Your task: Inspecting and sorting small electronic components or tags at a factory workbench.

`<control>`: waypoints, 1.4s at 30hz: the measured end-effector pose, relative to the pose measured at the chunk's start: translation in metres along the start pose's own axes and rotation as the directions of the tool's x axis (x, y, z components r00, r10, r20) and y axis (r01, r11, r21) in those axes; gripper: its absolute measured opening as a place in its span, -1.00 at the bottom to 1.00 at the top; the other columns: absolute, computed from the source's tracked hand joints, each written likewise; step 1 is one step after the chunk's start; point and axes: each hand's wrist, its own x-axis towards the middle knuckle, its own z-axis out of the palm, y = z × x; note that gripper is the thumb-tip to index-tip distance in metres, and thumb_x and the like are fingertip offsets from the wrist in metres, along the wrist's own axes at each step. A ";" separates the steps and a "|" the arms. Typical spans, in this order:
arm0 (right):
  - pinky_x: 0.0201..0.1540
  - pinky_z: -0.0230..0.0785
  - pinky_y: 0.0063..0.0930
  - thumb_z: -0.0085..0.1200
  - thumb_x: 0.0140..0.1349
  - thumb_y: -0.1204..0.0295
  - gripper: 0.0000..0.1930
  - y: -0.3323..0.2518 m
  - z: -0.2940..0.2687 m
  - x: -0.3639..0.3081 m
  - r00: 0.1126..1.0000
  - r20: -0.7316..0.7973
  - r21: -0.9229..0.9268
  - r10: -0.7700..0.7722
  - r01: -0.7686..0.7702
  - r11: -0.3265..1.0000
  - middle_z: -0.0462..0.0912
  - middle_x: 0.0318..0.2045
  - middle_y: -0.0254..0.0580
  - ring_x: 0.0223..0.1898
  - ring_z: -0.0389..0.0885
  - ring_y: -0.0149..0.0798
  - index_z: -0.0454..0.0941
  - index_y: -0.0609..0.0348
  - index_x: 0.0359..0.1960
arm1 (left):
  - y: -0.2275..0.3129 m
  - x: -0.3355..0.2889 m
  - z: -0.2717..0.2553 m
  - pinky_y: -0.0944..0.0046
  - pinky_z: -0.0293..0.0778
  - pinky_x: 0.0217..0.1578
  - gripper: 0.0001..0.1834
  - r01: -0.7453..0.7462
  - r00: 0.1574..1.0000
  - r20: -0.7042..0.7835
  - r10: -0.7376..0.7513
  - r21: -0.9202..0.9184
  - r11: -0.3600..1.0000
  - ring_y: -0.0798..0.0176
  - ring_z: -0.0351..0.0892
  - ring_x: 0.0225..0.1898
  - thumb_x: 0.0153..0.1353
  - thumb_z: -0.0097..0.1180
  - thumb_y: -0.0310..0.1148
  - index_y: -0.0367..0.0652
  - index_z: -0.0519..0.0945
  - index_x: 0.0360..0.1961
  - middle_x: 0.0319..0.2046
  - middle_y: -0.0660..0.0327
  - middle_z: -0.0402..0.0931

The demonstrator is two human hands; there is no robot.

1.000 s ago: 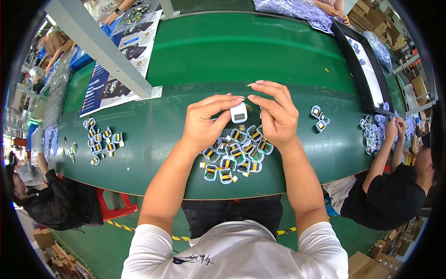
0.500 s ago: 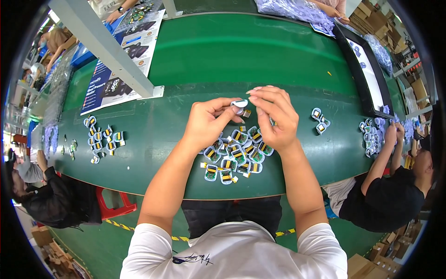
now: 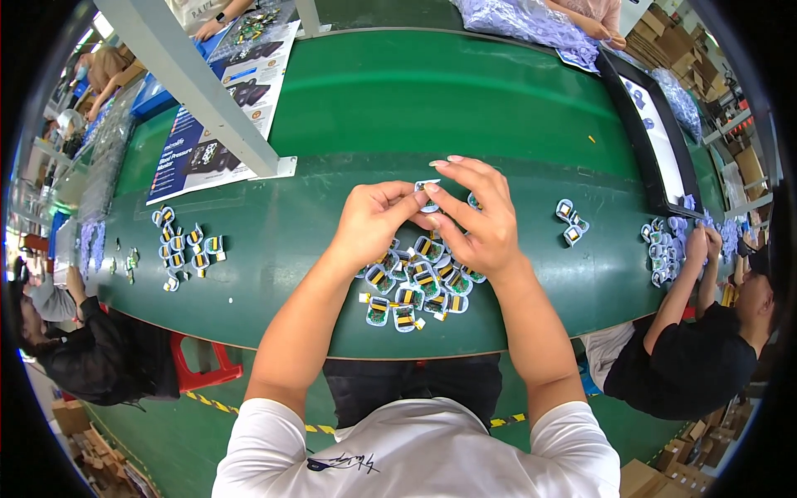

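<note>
My left hand (image 3: 372, 217) pinches a small pale casing part (image 3: 427, 183) with a green circuit board in it, just above the pile. On the same part rest the index fingertip and thumb of my right hand (image 3: 486, 224), its other fingers raised and bent. The fingers cover most of the part. Below my hands lies a pile of similar casing parts (image 3: 404, 317), with green boards, black-and-yellow blocks and small light tabs. Another such part (image 3: 474, 201) shows partly behind my right fingers.
Similar parts lie in a group on the left (image 3: 173, 243) and a small cluster on the right (image 3: 572, 222). A grey metal post (image 3: 199, 91) stands on a printed sheet (image 3: 187, 158). A black-rimmed tray (image 3: 660, 158) lies at the right. Co-workers sit on both sides.
My right fingers have moved left and closed in on the casing part, the index finger now on it. The part has turned slightly in my left fingers.
</note>
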 end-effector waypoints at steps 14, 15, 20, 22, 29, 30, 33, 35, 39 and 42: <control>0.32 0.36 0.07 0.39 0.09 0.41 -0.65 -0.001 -0.005 0.002 0.999 0.050 -0.100 -0.004 0.009 0.995 0.70 0.15 -0.04 0.24 0.60 0.09 0.80 0.08 -0.03 | 0.004 -0.002 0.000 0.32 0.66 -0.16 -0.74 -0.039 0.999 0.014 0.038 0.019 0.999 0.26 0.81 -0.24 0.52 0.14 -0.40 -0.44 0.72 -0.08 -0.24 0.10 0.76; 0.33 0.34 0.08 0.39 0.09 0.41 -0.65 -0.001 -0.004 0.002 0.998 0.058 -0.103 0.001 0.006 0.995 0.70 0.16 -0.04 0.25 0.59 0.09 0.79 0.08 -0.03 | 0.003 -0.002 0.000 0.32 0.66 -0.16 -0.74 -0.038 0.999 0.017 0.037 0.020 0.999 0.26 0.81 -0.24 0.52 0.14 -0.40 -0.44 0.72 -0.08 -0.24 0.10 0.76; 0.30 0.39 0.06 0.36 0.11 0.48 -0.69 0.002 -0.001 -0.004 0.997 -0.042 0.004 0.063 -0.063 0.998 0.71 0.13 -0.03 0.24 0.60 0.10 0.77 0.16 -0.07 | 0.002 -0.001 -0.001 0.30 0.66 -0.19 -0.74 0.008 1.000 0.022 -0.006 -0.075 0.997 0.24 0.81 -0.26 0.51 0.17 -0.37 -0.42 0.72 -0.11 -0.27 0.10 0.76; 0.29 0.41 0.04 0.34 0.11 0.52 -0.72 0.005 0.000 -0.007 0.988 -0.096 0.052 0.121 -0.116 0.992 0.72 0.12 -0.03 0.24 0.60 0.10 0.77 0.19 -0.09 | 0.002 -0.002 0.000 0.30 0.66 -0.18 -0.74 0.008 0.999 0.048 -0.003 -0.106 0.994 0.24 0.81 -0.25 0.50 0.18 -0.36 -0.41 0.73 -0.11 -0.26 0.09 0.76; 0.33 0.39 -0.04 0.29 0.18 0.58 -0.91 0.011 -0.003 -0.006 0.948 0.082 0.351 0.309 -0.317 0.881 0.72 0.13 -0.01 0.28 0.58 0.10 0.74 0.27 -0.27 | 0.000 -0.004 0.003 0.29 0.66 -0.10 -0.75 -0.054 0.998 0.035 0.050 0.116 0.992 0.30 0.79 -0.20 0.45 0.24 -0.38 -0.36 0.74 -0.02 -0.21 0.07 0.78; 0.35 0.36 -0.03 0.30 0.19 0.57 -0.93 0.013 -0.006 -0.007 0.933 0.129 0.348 0.337 -0.361 0.865 0.72 0.15 -0.02 0.30 0.56 0.09 0.74 0.27 -0.29 | -0.002 -0.003 0.006 0.29 0.66 -0.08 -0.76 -0.183 0.980 -0.029 0.198 0.272 0.945 0.32 0.78 -0.19 0.44 0.24 -0.40 -0.33 0.74 0.01 -0.21 0.09 0.79; 0.39 0.30 -0.02 0.31 0.19 0.55 -0.95 0.017 -0.012 -0.006 0.899 0.214 0.352 0.383 -0.436 0.828 0.72 0.16 -0.04 0.35 0.52 0.07 0.75 0.26 -0.34 | 0.002 -0.003 0.004 0.32 0.64 -0.07 -0.77 -0.210 0.975 -0.002 0.221 0.305 0.929 0.35 0.74 -0.12 0.46 0.22 -0.45 -0.35 0.73 0.02 -0.21 0.12 0.78; 0.41 0.28 0.00 0.31 0.20 0.54 -0.96 0.020 -0.014 -0.007 0.881 0.251 0.361 0.401 -0.469 0.806 0.72 0.17 -0.06 0.37 0.50 0.07 0.75 0.26 -0.36 | 0.007 -0.004 0.003 0.33 0.64 -0.07 -0.78 -0.185 0.982 0.020 0.190 0.343 0.921 0.35 0.74 -0.13 0.46 0.21 -0.47 -0.37 0.74 0.02 -0.21 0.11 0.78; 0.43 0.25 0.02 0.32 0.20 0.53 -0.95 0.026 -0.017 -0.009 0.858 0.327 0.377 0.395 -0.502 0.778 0.72 0.18 -0.08 0.40 0.46 0.07 0.75 0.25 -0.38 | 0.006 -0.004 0.002 0.34 0.65 -0.08 -0.78 -0.154 0.988 0.061 0.141 0.380 0.912 0.35 0.76 -0.17 0.45 0.18 -0.51 -0.38 0.75 0.01 -0.22 0.09 0.79; 0.43 0.26 0.02 0.32 0.19 0.54 -0.96 0.026 -0.019 -0.009 0.856 0.342 0.387 0.388 -0.504 0.772 0.72 0.18 -0.09 0.42 0.44 0.08 0.75 0.25 -0.38 | 0.008 -0.005 0.002 0.32 0.67 -0.09 -0.78 -0.191 0.982 0.079 0.174 0.400 0.896 0.32 0.78 -0.19 0.45 0.17 -0.53 -0.39 0.74 0.01 -0.23 0.08 0.79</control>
